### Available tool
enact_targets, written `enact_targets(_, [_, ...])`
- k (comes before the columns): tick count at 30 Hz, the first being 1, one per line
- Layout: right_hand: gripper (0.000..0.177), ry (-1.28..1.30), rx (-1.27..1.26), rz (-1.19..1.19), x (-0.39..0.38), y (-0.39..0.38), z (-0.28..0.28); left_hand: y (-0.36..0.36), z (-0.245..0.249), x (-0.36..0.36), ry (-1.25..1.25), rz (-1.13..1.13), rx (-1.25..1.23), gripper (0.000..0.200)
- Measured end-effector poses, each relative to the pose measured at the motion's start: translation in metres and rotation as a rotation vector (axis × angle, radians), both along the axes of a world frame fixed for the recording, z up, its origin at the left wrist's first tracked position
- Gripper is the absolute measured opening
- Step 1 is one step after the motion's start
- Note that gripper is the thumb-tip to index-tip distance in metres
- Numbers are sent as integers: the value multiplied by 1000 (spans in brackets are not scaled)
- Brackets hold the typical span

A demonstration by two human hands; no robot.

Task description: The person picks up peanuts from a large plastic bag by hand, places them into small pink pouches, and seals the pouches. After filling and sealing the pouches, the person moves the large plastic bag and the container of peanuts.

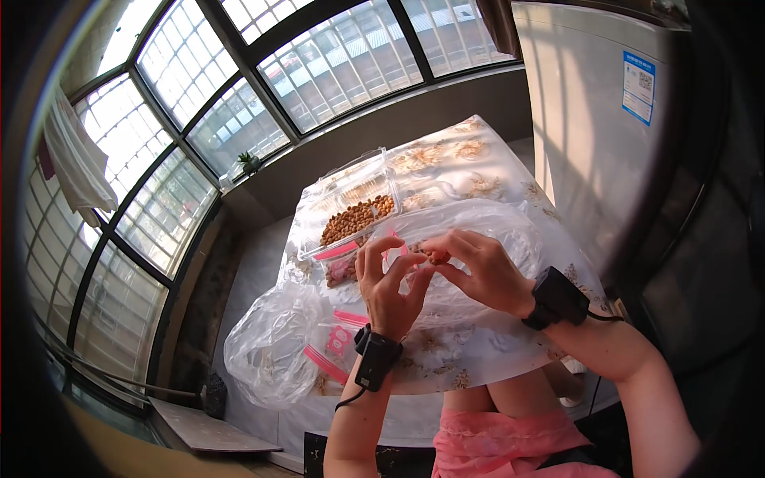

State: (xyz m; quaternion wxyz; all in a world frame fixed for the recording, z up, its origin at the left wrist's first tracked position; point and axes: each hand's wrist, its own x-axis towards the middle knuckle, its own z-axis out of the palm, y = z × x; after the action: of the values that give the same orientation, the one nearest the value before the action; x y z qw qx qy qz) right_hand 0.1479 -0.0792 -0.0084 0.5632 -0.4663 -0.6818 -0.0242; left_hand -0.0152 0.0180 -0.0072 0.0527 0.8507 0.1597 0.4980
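My right hand [482, 272] pinches a small brown nut [437, 257] between thumb and fingertips above the table. Close by on its left, my left hand [388, 279] is curled, with thumb and index finger bent toward the nut; what they grip, if anything, I cannot make out. Behind the hands, a clear plastic box [307, 253] contains many brown nuts [358, 218]. A pink-topped zip bag [341, 269] with nuts inside lies just in front of the box, partly covered by my left hand. Another pink strip shows behind my fingers.
A crumpled clear plastic bag [271, 344] hangs over the table's left edge, beside flat pink-edged zip bags [338, 341]. More clear plastic [506, 231] spreads behind my right hand. A white cabinet-like appliance [594, 111] stands to the right; windows [343, 64] rise behind the patterned tablecloth [446, 155].
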Motion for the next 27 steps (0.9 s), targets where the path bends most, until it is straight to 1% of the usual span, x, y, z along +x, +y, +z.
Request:
enact_targets(2, [31,-22,26,3,-1,0,-1,1,0,0,19,-18,19,17])
enact_targets(4, [35,-88,119,-18,-2,4,-5,1,-1,0,38,-38,38,17])
enact_targets(8, [35,-87,122,-7,-1,4,-7,2,-2,-1,58,-49,18,14])
enact_targets(10, [36,-61,83,-8,-1,3,-7,2,-2,-1,64,-49,16,14])
enact_targets(12, [35,-74,91,-50,-1,1,-3,1,-2,0,-26,29,2,13])
enact_targets(13, [34,-89,99,-92,0,1,-1,1,-2,0,-24,29,2,13])
enact_targets(15, [33,-102,105,-132,2,2,-1,6,-2,-2,-133,180,-13,11])
enact_targets(16, [32,-117,111,-173,3,2,-2,10,-3,-3,-148,207,-14,11])
enact_targets(20, [32,-122,94,-219,5,3,-4,12,-4,-4,-141,269,-53,13])
enact_targets(23, [31,-111,64,-249,8,4,-4,12,-4,-4,-127,287,-65,14])
enact_targets(25, [27,-128,3,-269,9,3,-4,14,-5,-5,-123,288,-77,13])
enact_targets(27, [27,-134,5,-277,11,7,-9,14,-5,-5,-119,288,-88,13])
